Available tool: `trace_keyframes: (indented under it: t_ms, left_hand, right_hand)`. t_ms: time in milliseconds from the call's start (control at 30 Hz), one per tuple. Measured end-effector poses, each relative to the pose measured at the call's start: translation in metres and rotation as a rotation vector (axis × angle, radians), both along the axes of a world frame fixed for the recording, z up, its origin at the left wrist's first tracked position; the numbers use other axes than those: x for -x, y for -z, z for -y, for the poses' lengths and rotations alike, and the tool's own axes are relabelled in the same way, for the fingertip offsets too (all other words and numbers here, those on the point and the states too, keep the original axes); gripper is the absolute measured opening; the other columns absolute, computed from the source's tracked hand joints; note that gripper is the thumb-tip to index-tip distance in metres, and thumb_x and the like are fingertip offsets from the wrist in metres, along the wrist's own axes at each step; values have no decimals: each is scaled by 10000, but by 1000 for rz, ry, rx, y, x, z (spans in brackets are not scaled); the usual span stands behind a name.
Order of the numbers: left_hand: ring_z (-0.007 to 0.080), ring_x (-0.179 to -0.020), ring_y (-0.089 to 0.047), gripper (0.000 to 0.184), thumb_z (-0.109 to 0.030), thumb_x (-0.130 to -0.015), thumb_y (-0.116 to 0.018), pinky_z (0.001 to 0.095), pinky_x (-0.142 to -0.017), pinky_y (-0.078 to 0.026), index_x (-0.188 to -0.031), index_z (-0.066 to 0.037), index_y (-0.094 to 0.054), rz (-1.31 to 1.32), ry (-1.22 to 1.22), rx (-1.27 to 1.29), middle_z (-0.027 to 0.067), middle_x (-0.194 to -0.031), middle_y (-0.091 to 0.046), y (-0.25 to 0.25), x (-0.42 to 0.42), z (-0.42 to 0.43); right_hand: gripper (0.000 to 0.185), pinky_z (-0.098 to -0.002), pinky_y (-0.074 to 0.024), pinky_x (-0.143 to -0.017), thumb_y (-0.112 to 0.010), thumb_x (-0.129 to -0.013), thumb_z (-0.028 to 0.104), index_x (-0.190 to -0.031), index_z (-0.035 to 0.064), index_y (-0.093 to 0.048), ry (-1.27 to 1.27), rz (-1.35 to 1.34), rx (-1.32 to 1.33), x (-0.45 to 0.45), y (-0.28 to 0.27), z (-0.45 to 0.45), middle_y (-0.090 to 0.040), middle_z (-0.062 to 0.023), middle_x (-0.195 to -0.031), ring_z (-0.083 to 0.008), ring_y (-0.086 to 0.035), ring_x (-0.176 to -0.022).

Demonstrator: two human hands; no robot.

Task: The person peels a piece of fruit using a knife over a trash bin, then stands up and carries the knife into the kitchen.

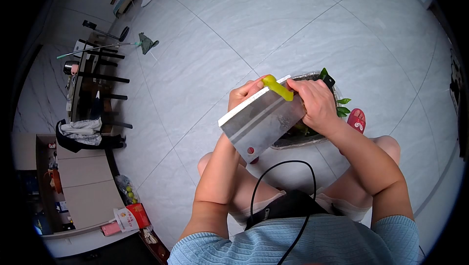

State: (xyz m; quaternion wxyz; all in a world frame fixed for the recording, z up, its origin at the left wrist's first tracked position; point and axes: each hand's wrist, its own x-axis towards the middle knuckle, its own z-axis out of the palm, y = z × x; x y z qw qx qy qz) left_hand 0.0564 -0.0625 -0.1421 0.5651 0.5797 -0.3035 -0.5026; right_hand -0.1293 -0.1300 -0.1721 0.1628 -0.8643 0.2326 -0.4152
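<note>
My right hand (316, 102) grips a broad steel cleaver (264, 118), whose black handle end (330, 81) sticks out beyond the fingers. The blade is tilted, its bright edge up and away from me. My left hand (245, 92) is closed behind that edge on a yellow-green fruit (267, 80), mostly hidden by the blade. From it a strip of yellow-green peel (282, 90) hangs over the flat of the blade. Below my hands stands a plastic-lined basket (299, 143) with dark contents I cannot make out; green leaves (343, 110) poke out at its right.
A red slipper (357, 121) on a foot is right of the basket. A black cable (280, 164) loops over my lap. Chairs (110, 80) and a table line the left wall. Bags with fruit (129, 192) and a red box (138, 215) lie at lower left.
</note>
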Motion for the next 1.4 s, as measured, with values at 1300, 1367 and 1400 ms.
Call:
trace_keyframes:
  t_ms: [1300,1367,1400]
  left_hand:
    - [238,-1013,-601,363,-211,-940,-466,403,-895,-497,-1161,55,-576,-149,90,-51,142,-1111,-618,9,-7,8]
    - [247,-1008,-604,367,-230,-944,-465,409,-891,-502,-1167,45,-563,-268,81,-57,143,-1108,-615,8,-7,9]
    - [260,-1020,-598,368,-247,-946,-464,424,-905,-497,-1175,29,-545,-400,102,-4,145,-1121,-607,10,-8,10]
  right_hand:
    - [100,-232,-403,-561,-555,-833,67,-851,-15,-610,-255,270,-1354,14,-5,28,-663,-83,-799,-89,-488,-583]
    - [99,-246,-386,-522,-562,-808,58,-819,-36,-587,-300,388,-1463,17,-7,29,-657,-148,-795,-99,-447,-522]
    - [106,-249,-383,-512,-560,-801,50,-813,-55,-571,-361,426,-1602,19,-6,30,-650,-177,-787,-105,-450,-513]
